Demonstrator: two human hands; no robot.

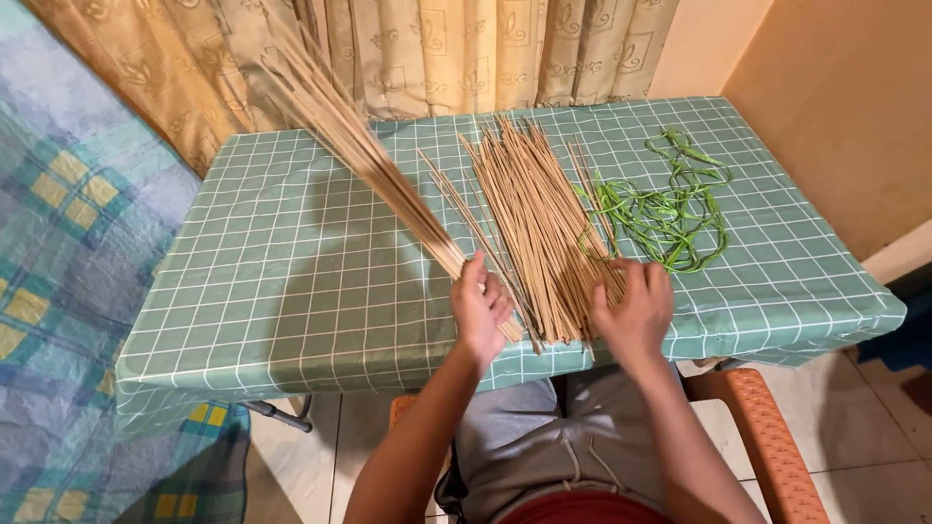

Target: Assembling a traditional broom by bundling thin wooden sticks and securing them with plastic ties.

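Head view: gathering thin tan palm-rib sticks into a bundle.
Left hand (480, 309) grips the raised bundle of sticks (364, 146), upper left; right hand (633, 309) presses half-closed on the loose stick pile (534, 223) at centre of the green checked tabletop (291, 281); best keep butt ends level.

Bare forearms; grey drawstring trousers (544, 437)

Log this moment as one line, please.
left hand: grips raised stick bundle | right hand: on loose sticks | green strips: beside, on table
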